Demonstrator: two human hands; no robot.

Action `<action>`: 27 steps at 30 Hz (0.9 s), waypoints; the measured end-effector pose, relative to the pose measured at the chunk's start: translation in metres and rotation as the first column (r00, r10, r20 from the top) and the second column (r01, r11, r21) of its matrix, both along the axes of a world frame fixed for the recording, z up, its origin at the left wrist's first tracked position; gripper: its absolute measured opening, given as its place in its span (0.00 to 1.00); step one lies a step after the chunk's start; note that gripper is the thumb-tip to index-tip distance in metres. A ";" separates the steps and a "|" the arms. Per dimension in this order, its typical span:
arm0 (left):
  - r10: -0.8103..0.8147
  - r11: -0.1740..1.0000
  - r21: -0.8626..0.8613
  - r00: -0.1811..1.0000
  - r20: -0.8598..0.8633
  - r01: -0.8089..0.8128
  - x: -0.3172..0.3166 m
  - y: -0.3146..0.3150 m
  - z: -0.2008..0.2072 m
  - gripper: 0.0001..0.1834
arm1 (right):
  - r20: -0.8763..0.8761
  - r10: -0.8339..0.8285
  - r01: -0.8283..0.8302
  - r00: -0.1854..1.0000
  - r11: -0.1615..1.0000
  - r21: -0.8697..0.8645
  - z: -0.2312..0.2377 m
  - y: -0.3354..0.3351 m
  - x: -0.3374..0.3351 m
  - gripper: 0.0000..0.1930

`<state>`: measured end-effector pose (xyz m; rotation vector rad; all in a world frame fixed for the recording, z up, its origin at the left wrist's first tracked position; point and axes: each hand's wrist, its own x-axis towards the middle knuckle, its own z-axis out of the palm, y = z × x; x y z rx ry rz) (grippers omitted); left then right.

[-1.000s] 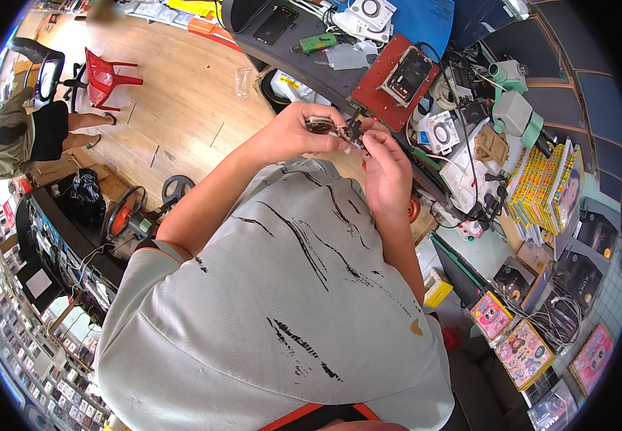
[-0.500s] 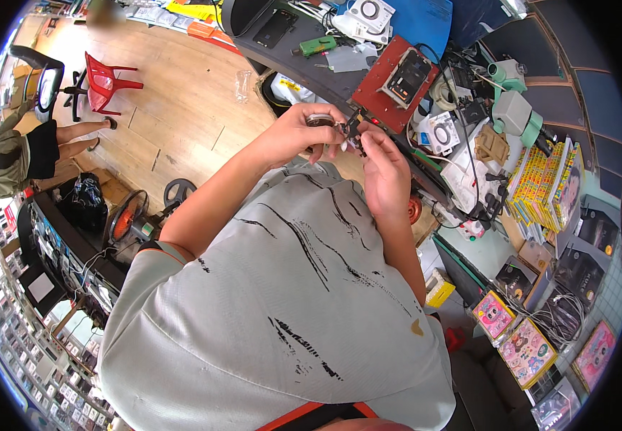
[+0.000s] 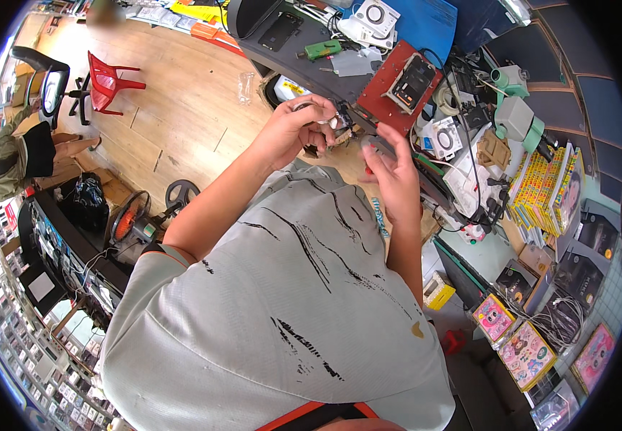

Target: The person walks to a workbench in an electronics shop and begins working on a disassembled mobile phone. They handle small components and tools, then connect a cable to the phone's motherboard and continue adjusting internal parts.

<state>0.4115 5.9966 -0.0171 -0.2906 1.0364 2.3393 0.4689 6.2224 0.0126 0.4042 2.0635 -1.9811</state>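
My left hand [image 3: 293,133] is raised in front of my chest, with fingers curled around a small dark part [image 3: 343,117]. A white bit shows by the fingertips, and the rim of something round and dark shows at the curled fingers; its kind is too small to make out. My right hand [image 3: 395,176] is a short way to the right, apart from the left, with fingers stretched out and spread. A small red spot shows beside its thumb, but whether it belongs to something in the hand is unclear. Beyond both hands lies a red board [image 3: 379,93] bearing a black phone-like device [image 3: 414,80].
The dark workbench [image 3: 311,68] carries a green tool [image 3: 321,49] and cables. At right stand a green-and-white microscope [image 3: 518,115] and a row of yellow booklets [image 3: 541,190]. A red plastic chair [image 3: 109,82] is on the wooden floor; a person [image 3: 20,154] is at far left.
My hands have separated: the right has moved away from the small part and its fingers have spread. The left has shifted slightly up and left, still holding the part.
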 end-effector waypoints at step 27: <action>-0.155 0.940 -0.337 0.946 -0.285 0.052 0.013 0.003 0.025 0.11 | -0.424 0.112 -0.022 0.899 0.977 0.210 0.001 -0.024 -0.009 0.17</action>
